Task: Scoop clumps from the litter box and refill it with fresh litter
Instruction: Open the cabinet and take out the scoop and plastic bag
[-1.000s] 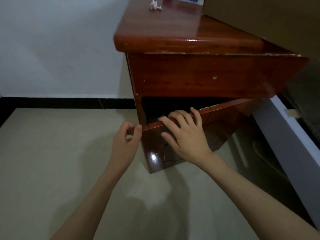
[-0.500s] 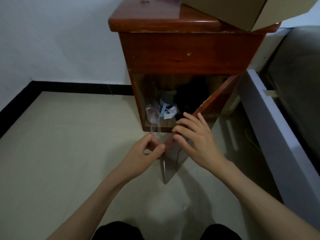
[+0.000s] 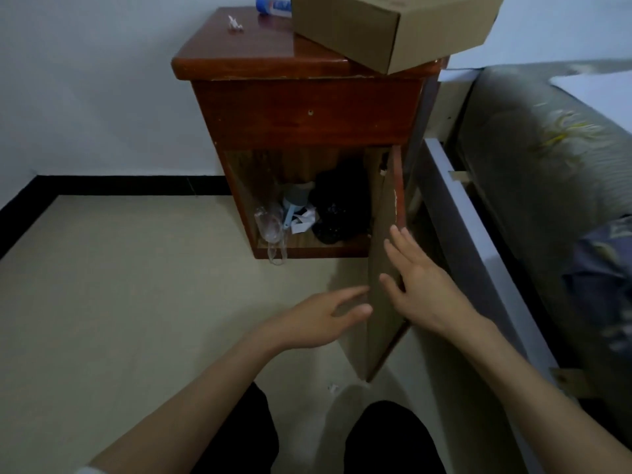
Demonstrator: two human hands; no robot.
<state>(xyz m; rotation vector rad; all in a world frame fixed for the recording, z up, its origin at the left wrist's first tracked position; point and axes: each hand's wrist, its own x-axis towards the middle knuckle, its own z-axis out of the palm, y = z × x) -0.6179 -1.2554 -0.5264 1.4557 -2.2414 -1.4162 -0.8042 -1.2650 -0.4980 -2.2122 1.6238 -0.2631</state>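
Note:
A red-brown wooden cabinet (image 3: 307, 111) stands against the white wall with its door (image 3: 384, 268) swung wide open toward me. Inside lie a black bag (image 3: 338, 206), a light blue scoop-like tool (image 3: 290, 210), crumpled clear plastic (image 3: 270, 224) and white paper scraps (image 3: 302, 222). My right hand (image 3: 420, 289) rests with straight fingers on the door's edge. My left hand (image 3: 321, 318) hovers just left of the door, fingers relaxed, holding nothing. No litter box is in sight.
A cardboard box (image 3: 393, 25) and a blue-capped bottle (image 3: 272, 5) sit on the cabinet top. A bed with a grey frame (image 3: 472, 241) and mattress (image 3: 547, 159) runs along the right. Beige floor (image 3: 119, 302) spreads to the left. My dark-trousered knees show at the bottom.
The cabinet door has swung from barely ajar to fully open, exposing the contents. Both hands let go of the door's edge and opened. My view pulled back and up.

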